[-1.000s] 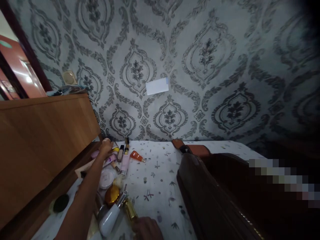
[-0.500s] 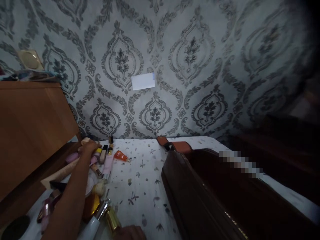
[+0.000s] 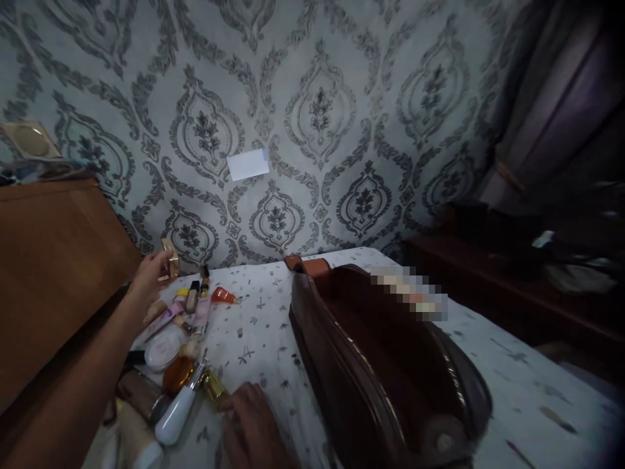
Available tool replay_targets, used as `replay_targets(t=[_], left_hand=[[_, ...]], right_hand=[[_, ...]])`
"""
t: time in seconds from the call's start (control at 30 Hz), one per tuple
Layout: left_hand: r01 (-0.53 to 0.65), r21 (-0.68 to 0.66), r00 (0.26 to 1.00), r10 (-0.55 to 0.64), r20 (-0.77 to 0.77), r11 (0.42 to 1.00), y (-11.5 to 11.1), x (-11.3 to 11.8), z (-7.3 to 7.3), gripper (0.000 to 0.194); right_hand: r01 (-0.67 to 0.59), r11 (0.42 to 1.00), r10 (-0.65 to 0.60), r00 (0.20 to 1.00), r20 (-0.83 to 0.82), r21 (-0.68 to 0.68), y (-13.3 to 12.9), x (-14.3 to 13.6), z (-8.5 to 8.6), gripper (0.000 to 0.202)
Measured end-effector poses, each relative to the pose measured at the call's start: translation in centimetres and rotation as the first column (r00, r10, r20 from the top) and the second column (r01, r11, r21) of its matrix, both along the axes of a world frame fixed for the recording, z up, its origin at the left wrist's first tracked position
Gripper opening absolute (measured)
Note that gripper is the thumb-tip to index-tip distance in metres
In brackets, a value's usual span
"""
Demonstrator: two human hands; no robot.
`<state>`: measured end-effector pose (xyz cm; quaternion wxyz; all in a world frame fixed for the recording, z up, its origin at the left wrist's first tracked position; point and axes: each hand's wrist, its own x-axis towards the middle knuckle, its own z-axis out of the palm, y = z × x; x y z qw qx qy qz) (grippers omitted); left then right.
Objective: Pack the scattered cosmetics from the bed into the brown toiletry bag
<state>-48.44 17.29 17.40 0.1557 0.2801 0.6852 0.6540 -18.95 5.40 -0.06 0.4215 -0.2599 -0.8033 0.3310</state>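
My left hand (image 3: pixel 153 266) is raised at the far left, its fingers closed around a small gold-toned bottle (image 3: pixel 170 258). Below it lies a heap of cosmetics: a pink tube (image 3: pixel 163 322), a round clear-lidded case (image 3: pixel 163 350), an amber bottle (image 3: pixel 177 376) and a white bottle with a silver neck (image 3: pixel 176 413). At the bottom centre my right hand (image 3: pixel 254 420) rests on the cloth with loosely bent fingers apart, its fingertips beside a gold tube (image 3: pixel 213 389); whether they touch is unclear. The dark brown bag (image 3: pixel 336 365) stands unzipped on the right.
A white patterned cloth (image 3: pixel 266 319) covers the surface. An orange-red tube (image 3: pixel 224 295) lies near the back. The wooden cabinet (image 3: pixel 53 260) borders the left side, and papered wall (image 3: pixel 293 130) rises behind. A pixelated patch hides something beyond the bag. Dark furniture (image 3: pixel 488 260) stands right.
My left hand has lifted from the heap with the small gold-toned bottle. More of my right hand shows beside the gold tube. The view has turned right, revealing more of the bag.
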Motion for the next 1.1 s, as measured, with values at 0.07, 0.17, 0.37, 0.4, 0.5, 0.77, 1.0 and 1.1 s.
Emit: replay_targets(t=[0.07, 0.17, 0.37, 0.4, 0.5, 0.77, 1.0, 1.1], left_hand=[[0.129, 0.064, 0.987, -0.134, 0.093, 0.99, -1.9, 3.5, 0.7, 0.024], [0.284, 0.246, 0.902, -0.345, 0.259, 0.927, -4.9, 9.3, 0.9, 0.022], [0.433, 0.492, 0.606, -0.648, 0.462, 0.755, -8.8, 18.9, -3.3, 0.031], [0.441, 0.538, 0.564, -0.688, 0.456, 0.718, -9.2, 19.9, -4.3, 0.031], [0.419, 0.659, 0.486, -0.767, 0.418, 0.624, -10.4, 22.3, -6.8, 0.033], [0.537, 0.666, 0.428, -0.848, 0.314, 0.518, -13.5, 22.9, -9.2, 0.064], [0.624, 0.616, 0.346, -0.876, 0.335, 0.482, -14.9, 22.0, -11.6, 0.08], [0.642, 0.605, 0.303, -0.881, 0.364, 0.471, -15.0, 22.1, -12.4, 0.08]], right_hand=[[-0.02, 1.0, 0.02, 0.999, -0.036, 0.005, -0.6, 0.8, 1.7, 0.028], [-0.109, 0.991, 0.114, 0.991, -0.066, 0.079, -1.5, 2.8, 5.1, 0.024], [-0.152, 0.976, 0.176, 0.972, -0.156, 0.155, -2.2, 7.7, 9.9, 0.022], [-0.138, 0.985, 0.155, 0.973, -0.173, 0.106, -2.0, 8.2, 9.9, 0.021], [-0.096, 0.979, 0.058, 0.976, -0.21, -0.18, -1.1, 9.0, 8.9, 0.027], [-0.43, 0.623, -0.054, 0.81, -0.584, -0.654, -0.6, 8.2, 7.9, 0.049], [-0.625, 0.353, -0.138, 0.701, -0.7, -0.696, -1.1, 6.7, 6.4, 0.04], [-0.633, 0.309, -0.143, 0.707, -0.693, -0.71, -1.3, 6.9, 5.5, 0.036]])
